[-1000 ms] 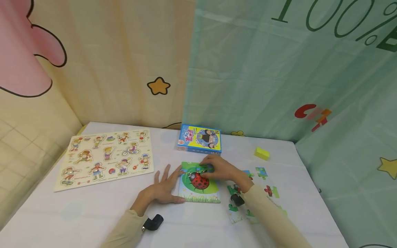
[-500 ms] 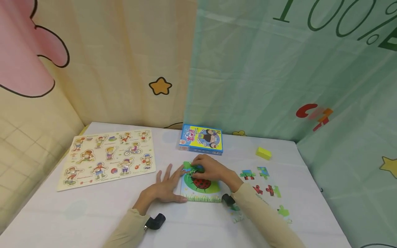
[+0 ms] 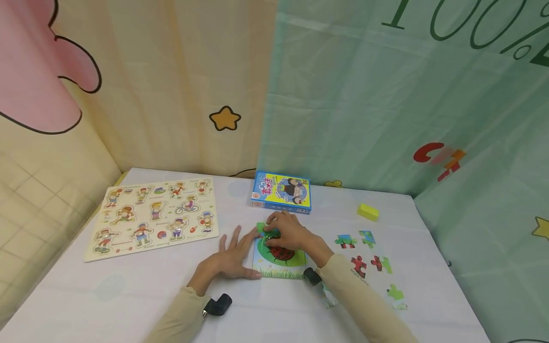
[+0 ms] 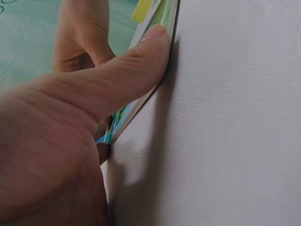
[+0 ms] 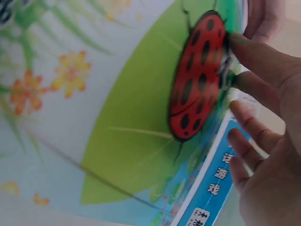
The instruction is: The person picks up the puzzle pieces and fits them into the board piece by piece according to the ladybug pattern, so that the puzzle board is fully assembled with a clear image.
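A ladybug puzzle board (image 3: 280,274) lies flat on the white table. My left hand (image 3: 233,259) rests spread along its left side; in the left wrist view, the thumb (image 4: 136,66) touches the board's edge. Over the board's upper left part, my right hand (image 3: 291,232) pinches a small green puzzle piece (image 3: 271,234) between thumb and index finger. The right wrist view has this dark green piece (image 5: 226,70) at the ladybug's head end, its outline partly hidden by the fingertips. The other right fingers are spread beyond the board's far edge.
Several loose puzzle pieces (image 3: 359,266) lie right of the board, some partly behind the right sleeve. A blue and yellow box (image 3: 280,192) stands behind the board, a yellow block (image 3: 368,212) at back right. A wooden peg puzzle (image 3: 154,216) covers the back left.
My right hand has moved left across the board's upper part with the puzzle piece, uncovering more loose pieces at right. My left hand has kept its place at the board's edge.
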The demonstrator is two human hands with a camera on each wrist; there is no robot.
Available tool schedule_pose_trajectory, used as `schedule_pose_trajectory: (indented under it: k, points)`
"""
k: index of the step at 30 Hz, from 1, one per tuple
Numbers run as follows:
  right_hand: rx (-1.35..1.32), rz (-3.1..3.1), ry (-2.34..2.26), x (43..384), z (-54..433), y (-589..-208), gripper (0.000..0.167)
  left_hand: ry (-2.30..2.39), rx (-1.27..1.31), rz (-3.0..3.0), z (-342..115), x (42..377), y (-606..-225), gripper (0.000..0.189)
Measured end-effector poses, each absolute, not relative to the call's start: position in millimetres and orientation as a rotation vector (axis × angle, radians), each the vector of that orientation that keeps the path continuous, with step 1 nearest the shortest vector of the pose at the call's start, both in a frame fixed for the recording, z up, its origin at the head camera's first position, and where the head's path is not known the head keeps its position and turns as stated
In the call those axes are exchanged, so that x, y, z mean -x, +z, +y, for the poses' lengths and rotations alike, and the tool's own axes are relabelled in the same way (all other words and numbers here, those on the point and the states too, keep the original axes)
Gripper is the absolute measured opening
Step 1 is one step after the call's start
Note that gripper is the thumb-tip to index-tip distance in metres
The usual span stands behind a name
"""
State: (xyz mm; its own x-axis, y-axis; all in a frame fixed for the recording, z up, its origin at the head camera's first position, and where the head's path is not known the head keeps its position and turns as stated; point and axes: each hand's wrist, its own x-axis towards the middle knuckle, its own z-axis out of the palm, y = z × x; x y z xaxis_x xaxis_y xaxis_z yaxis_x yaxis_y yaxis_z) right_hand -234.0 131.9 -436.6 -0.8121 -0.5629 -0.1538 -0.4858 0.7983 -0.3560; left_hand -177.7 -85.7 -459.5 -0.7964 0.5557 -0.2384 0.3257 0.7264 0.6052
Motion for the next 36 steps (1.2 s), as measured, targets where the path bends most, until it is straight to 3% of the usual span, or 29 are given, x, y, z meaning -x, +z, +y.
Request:
schedule_pose_trajectory:
  k: [7,14,27,36]
  points:
    - [0.765,2.703,-0.449,227,143,-435,0.054,0.745,-0.692,2.514,-85,178,-457,0.104]
    - [0.796,2.703,-0.752,219,168,-432,0.063,0.774,-0.699,2.512,-87,178,-460,0.104]
    - [0.542,2.844,-0.913,191,239,-416,0.057,0.799,-0.696,2.526,-84,179,-461,0.101]
    - [0.292,2.917,-0.858,183,282,-430,0.039,0.761,-0.698,2.533,-84,178,-461,0.098]
